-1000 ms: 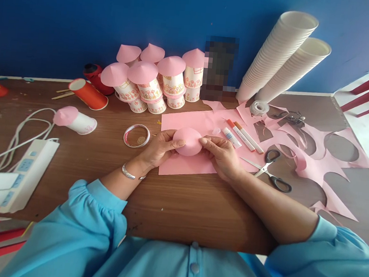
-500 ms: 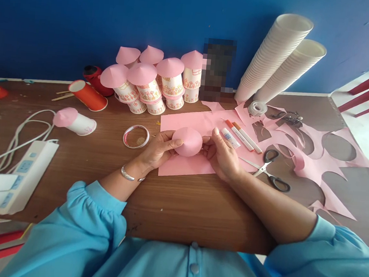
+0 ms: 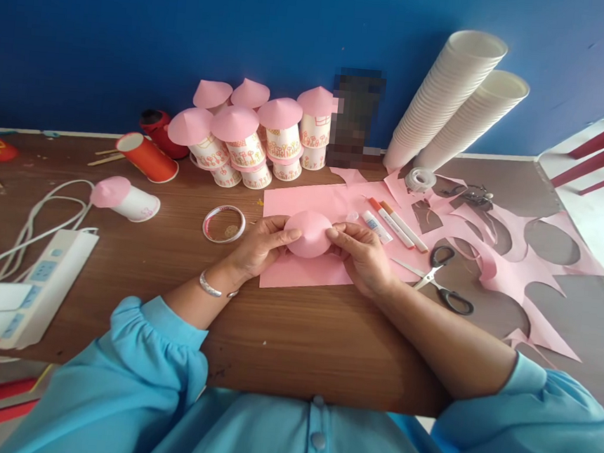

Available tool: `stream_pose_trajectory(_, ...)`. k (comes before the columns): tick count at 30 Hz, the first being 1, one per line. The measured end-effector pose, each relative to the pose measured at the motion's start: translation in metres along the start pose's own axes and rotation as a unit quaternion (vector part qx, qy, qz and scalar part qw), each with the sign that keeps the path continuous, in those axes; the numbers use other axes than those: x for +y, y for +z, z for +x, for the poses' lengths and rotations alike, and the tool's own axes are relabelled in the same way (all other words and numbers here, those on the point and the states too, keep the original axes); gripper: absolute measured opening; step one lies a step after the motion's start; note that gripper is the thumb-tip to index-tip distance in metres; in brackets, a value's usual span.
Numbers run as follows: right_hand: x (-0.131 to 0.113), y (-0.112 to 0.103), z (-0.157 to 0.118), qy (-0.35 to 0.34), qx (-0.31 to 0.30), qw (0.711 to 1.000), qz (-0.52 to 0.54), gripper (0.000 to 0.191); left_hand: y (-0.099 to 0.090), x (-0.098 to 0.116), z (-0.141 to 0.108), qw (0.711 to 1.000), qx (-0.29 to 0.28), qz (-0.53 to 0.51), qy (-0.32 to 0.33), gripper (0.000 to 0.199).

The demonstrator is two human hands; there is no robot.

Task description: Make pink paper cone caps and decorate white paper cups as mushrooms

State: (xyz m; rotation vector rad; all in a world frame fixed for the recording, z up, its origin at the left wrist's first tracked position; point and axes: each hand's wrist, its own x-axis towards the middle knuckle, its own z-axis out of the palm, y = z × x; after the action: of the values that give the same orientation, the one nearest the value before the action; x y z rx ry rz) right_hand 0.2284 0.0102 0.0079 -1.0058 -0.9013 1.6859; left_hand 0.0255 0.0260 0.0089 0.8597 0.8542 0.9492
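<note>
A shallow pink paper cone (image 3: 308,234) is held between my two hands, over a pink paper sheet (image 3: 298,274) on the table. My left hand (image 3: 264,246) pinches its left edge, thumb on top and the other fingers partly hidden beneath. On the opposite edge, my right hand (image 3: 365,257) grips with thumb and fingers closed. Just beyond the right hand lie a glue tube (image 3: 376,227) and two markers (image 3: 397,224). Scissors (image 3: 434,275) with black handles rest open to its right. A tape roll (image 3: 224,224) lies left of the left hand.
Decorated paper cups with pink cone roofs (image 3: 237,123) stand at the back. Two tall paper cup stacks (image 3: 446,91) lean by the wall. Cut pink scraps (image 3: 520,274) cover the right side. A power strip (image 3: 48,282), a roofed cup (image 3: 137,204) and a red cup (image 3: 146,156) are left.
My right thumb has come down onto the cone's right edge, where before it was raised. The left hand keeps its pinch. The view has shifted slightly.
</note>
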Motion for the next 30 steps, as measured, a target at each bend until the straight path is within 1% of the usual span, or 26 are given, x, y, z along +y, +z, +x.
stream_pose_trajectory(3,0.0015,-0.0010,-0.0001,-0.002,-0.012,1.000,0.000,0.039,0.0011,0.0004,-0.0005,1.000,0.004,-0.002,0.000,0.037)
stream_pose_trajectory(7,0.0011,0.0001,-0.0012,0.016,-0.015,1.000,0.004,0.036,0.0031,0.0015,-0.0013,1.000,0.001,0.006,0.001,0.037)
stream_pose_trajectory(13,-0.0004,0.0028,-0.0034,0.025,-0.015,1.000,-0.006,0.035,0.0039,-0.0002,-0.0011,0.999,-0.002,0.042,0.006,0.041)
stream_pose_trajectory(18,0.0001,0.0026,-0.0043,0.041,-0.053,0.998,-0.020,0.033,0.0018,-0.0027,-0.0009,0.998,-0.021,0.064,0.015,0.037)
stream_pose_trajectory(23,0.0003,0.0011,-0.0047,0.027,-0.054,0.998,-0.032,0.031,-0.0002,-0.0039,-0.0010,0.997,-0.032,0.063,0.015,0.036)
stream_pose_trajectory(25,-0.0002,0.0013,-0.0048,0.030,-0.066,0.997,-0.033,0.029,-0.0015,-0.0051,-0.0007,0.997,-0.035,0.067,0.016,0.035)
stream_pose_trajectory(30,-0.0014,0.0023,-0.0046,0.030,-0.070,0.996,-0.051,0.032,-0.0045,-0.0080,-0.0004,0.995,-0.029,0.089,0.017,0.035)
